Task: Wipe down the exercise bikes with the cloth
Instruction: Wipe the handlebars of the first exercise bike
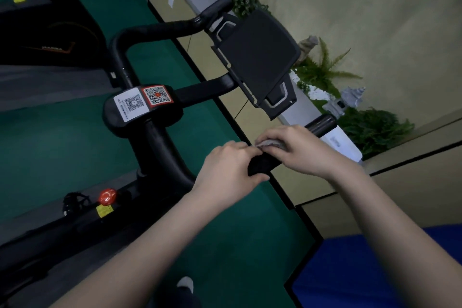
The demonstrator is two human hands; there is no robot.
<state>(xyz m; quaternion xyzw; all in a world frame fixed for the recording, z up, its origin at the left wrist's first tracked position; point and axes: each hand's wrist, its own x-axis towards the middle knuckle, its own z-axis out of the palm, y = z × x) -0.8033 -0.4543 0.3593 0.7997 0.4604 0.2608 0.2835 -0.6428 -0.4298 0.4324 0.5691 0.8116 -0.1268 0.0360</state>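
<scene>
My left hand curls round the black handlebar grip at lower centre of the frame, steadying it; just right of it, my right hand pinches the bunched grey cloth against the bar. With so little cloth showing, it could slip free, or I might miss the bar end further right.

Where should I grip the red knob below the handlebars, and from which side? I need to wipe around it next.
Judging by its pose, pinch the rounded red knob across its sides, coming from above with thumb and fingers. It stands proud of the dark frame, with a yellow label beside it. Both hands, left hand and right hand, are now busy at the handlebar.
</scene>
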